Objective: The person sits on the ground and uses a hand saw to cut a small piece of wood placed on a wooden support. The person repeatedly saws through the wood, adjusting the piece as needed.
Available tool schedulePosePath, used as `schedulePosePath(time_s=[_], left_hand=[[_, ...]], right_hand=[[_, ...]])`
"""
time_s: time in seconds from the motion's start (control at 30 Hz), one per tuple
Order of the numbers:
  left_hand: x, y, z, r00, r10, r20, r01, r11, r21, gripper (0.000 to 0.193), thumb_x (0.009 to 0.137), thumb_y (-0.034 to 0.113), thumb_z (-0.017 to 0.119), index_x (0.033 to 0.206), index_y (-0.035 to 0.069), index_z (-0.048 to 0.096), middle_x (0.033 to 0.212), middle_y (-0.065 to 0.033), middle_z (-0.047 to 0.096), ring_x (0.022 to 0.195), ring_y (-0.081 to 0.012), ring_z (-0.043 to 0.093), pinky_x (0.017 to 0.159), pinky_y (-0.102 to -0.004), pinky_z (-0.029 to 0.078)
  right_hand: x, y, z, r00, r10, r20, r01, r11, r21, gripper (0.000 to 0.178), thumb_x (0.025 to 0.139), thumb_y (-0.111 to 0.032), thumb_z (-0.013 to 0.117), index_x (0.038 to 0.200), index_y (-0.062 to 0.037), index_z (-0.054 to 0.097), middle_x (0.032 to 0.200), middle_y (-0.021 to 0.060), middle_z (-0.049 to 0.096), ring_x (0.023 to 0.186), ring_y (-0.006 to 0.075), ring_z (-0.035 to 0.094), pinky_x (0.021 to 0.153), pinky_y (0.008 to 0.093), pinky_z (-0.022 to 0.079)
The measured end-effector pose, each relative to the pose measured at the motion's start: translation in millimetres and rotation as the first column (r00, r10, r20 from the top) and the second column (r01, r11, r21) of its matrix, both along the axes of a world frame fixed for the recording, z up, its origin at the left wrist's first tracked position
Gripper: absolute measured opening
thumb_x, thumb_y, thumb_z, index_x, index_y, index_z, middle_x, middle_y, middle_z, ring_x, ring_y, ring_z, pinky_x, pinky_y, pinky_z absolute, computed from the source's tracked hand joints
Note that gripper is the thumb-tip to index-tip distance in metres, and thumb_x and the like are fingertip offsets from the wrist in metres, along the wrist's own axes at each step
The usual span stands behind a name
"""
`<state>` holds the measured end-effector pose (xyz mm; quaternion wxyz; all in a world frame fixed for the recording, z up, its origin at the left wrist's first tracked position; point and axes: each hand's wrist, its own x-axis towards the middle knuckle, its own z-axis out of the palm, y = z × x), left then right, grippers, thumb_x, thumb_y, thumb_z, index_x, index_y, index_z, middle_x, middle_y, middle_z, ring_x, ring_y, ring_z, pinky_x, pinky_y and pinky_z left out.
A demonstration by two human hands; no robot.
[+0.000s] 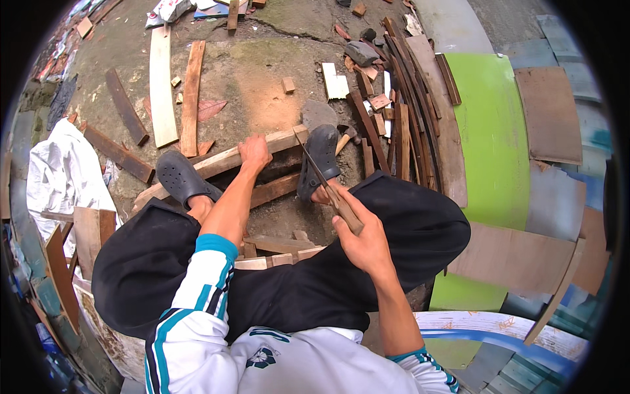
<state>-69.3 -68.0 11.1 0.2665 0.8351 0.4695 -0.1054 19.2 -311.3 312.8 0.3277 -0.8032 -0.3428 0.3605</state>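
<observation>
My left hand [254, 152] is closed over a long wooden beam [223, 161], which slants up to the right in front of me. In my right hand [362, 240] is a handsaw [328, 184], gripped by its wooden handle. The narrow dark blade reaches up and left to the beam's right end, where its tip meets or overlaps the wood; I cannot tell how deep it sits. My left clog [182, 175] rests against the beam, and my right clog [319, 154] is beside its right end. Pale sawdust [266, 98] covers the ground beyond.
A hammer [346, 139] lies right of my right clog. Several planks [190, 98] lie ahead on the left. Dark wood strips [413, 105] are heaped on the right, beside a green panel [492, 131]. A white sack [62, 177] lies at far left, near upright boards [88, 240].
</observation>
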Motion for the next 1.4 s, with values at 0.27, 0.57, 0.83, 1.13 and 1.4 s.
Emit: schedulePosePath(time_s=[0.27, 0.57, 0.83, 1.13, 1.4], left_hand=[[35, -15, 6, 0.993, -0.084, 0.081, 0.088, 0.995, -0.051, 0.051, 0.076, 0.016, 0.079, 0.125, 0.009, 0.066, 0.129, -0.0146, 0.064, 0.126, -0.0349, 0.059, 0.105, -0.0550, 0.045], [-2, -5, 5, 1.000, 0.009, 0.024, -0.009, 1.000, -0.011, 0.048, 0.076, 0.012, 0.077, 0.123, 0.009, 0.067, 0.128, -0.0154, 0.064, 0.126, -0.0352, 0.059, 0.105, -0.0549, 0.045], [-3, -3, 2, 0.999, -0.015, 0.047, 0.014, 1.000, 0.003, 0.051, 0.075, 0.015, 0.081, 0.124, 0.009, 0.067, 0.128, -0.0150, 0.064, 0.124, -0.0359, 0.060, 0.103, -0.0557, 0.046], [19, -4, 4, 0.998, -0.043, 0.035, 0.044, 0.998, -0.035, 0.050, 0.076, 0.014, 0.080, 0.125, 0.009, 0.066, 0.128, -0.0147, 0.064, 0.125, -0.0352, 0.059, 0.106, -0.0583, 0.044], [-8, -3, -5, 0.999, 0.037, 0.032, -0.037, 0.999, 0.012, 0.049, 0.076, 0.015, 0.079, 0.124, 0.009, 0.067, 0.126, -0.0155, 0.065, 0.125, -0.0350, 0.060, 0.106, -0.0578, 0.044]], right_hand=[[51, 112, -141, 0.970, -0.107, 0.219, 0.138, 0.982, -0.131, 0.058, 0.089, -0.020, 0.060, 0.145, -0.0041, 0.056, 0.091, 0.0277, 0.073, 0.076, 0.0383, 0.073, 0.074, 0.0426, 0.057], [14, 63, -67, 0.999, -0.036, 0.021, 0.038, 0.996, -0.079, 0.054, 0.089, -0.014, 0.061, 0.141, -0.0014, 0.058, 0.123, 0.0285, 0.069, 0.118, 0.0432, 0.065, 0.104, 0.0441, 0.050], [13, 58, -72, 1.000, 0.009, -0.003, -0.009, 0.997, -0.081, 0.054, 0.089, -0.012, 0.060, 0.142, -0.0019, 0.057, 0.124, 0.0305, 0.067, 0.120, 0.0473, 0.062, 0.103, 0.0457, 0.049], [38, 111, -107, 0.994, -0.082, 0.075, 0.091, 0.988, -0.127, 0.057, 0.087, -0.020, 0.063, 0.140, -0.0011, 0.057, 0.124, 0.0319, 0.066, 0.120, 0.0492, 0.061, 0.105, 0.0487, 0.048], [-17, -22, -25, 0.995, 0.028, 0.100, -0.034, 0.997, 0.066, 0.055, 0.090, -0.007, 0.061, 0.144, -0.0013, 0.056, 0.122, 0.0264, 0.071, 0.118, 0.0332, 0.069, 0.102, 0.0377, 0.050]])
